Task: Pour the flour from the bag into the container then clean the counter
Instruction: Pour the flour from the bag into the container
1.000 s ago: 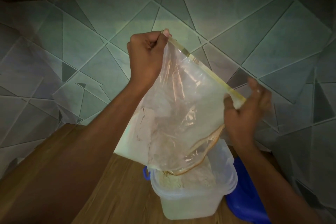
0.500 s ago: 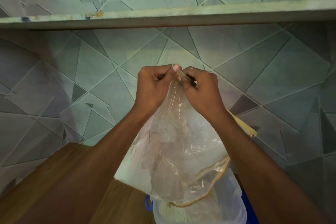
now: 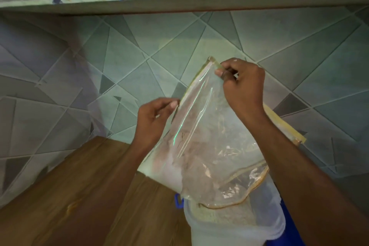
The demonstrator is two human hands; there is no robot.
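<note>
R hand (image 3: pixel 242 88) pinched bag (image 3: pixel 201 146) top corner, L hand (image 3: pixel 154 121) pinched its side edge lower down, so the mouth hung inverted over container (image 3: pixel 229 227) to drain flour. Residue prob clung inside, view dim. Wall (image 3: pixel 119 66) close behind; counter (image 3: pixel 79 195) free to the left.

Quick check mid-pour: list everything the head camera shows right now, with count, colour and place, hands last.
Bag: one, clear plastic with yellowish edge strips, held upside down, mouth over the container.
Flour: pale heap in the container; a dusty film clings inside the bag.
Container: one, translucent white, on the counter at bottom centre.
Blue clip: one, on the container's left rim.
Blue object: one, right of the container, mostly hidden.
Counter: brown wood grain, lower left.
Wall tiles: grey-green, geometric, behind.
Shelf: one, pale, across the top.
Left hand: pinches the bag's left edge.
Right hand: pinches the top corner.
</note>
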